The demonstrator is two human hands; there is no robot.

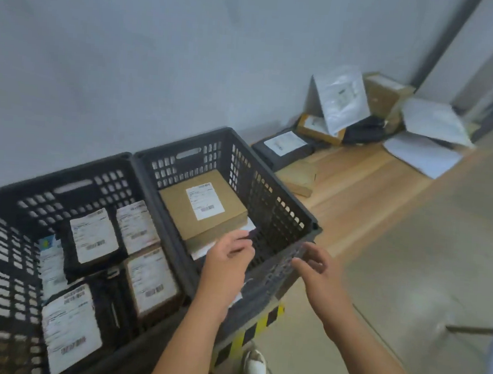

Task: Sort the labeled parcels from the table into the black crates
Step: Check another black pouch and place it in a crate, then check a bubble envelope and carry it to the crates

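right black crate (pixel 270 200): brown labelled box (pixel 204 210) flat | left black crate (pixel 50 174): several labelled parcels (pixel 93 236) | table (pixel 356 188): more parcels (pixel 340 98)

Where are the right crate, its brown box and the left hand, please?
right crate (pixel 270 203): head view, on its right wall.
brown box (pixel 203 205): head view, on its white label.
left hand (pixel 227 260): head view, back of hand.

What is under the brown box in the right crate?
White flat packaging pokes out beneath the brown box at its near and right edges. The box and the left hand cover the rest.
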